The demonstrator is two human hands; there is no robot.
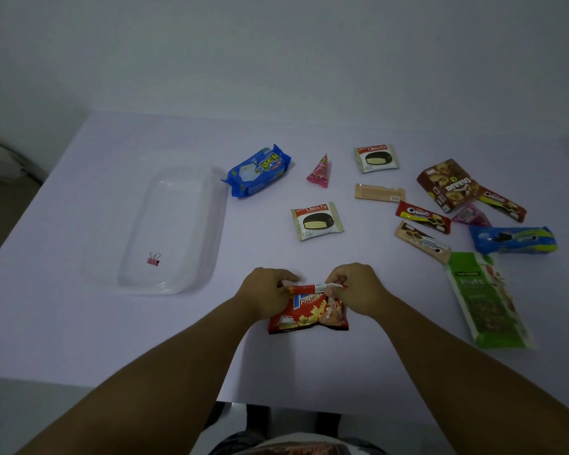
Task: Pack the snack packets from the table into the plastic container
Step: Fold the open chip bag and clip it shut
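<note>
A red potato snack packet [309, 315] lies near the table's front edge. My left hand [263, 292] and my right hand [358, 287] both pinch its folded top edge. The clear plastic container [207, 224] stands to the left, with only a small pink binder clip [153, 259] inside. Other packets lie spread to the right: a blue biscuit pack [258, 170], two Choco Pie packets [316, 221] [376, 158], a pink triangular pouch [320, 171], a beige wafer bar [379, 192], and a green nuts bag [488, 300].
At the far right lie a brown cookie box [449, 183], red cream-biscuit bars [422, 216], a beige biscuit bar [421, 241], a second pink pouch [470, 215] and a blue cookie pack [513, 239]. The white table [79, 323] ends just below my forearms.
</note>
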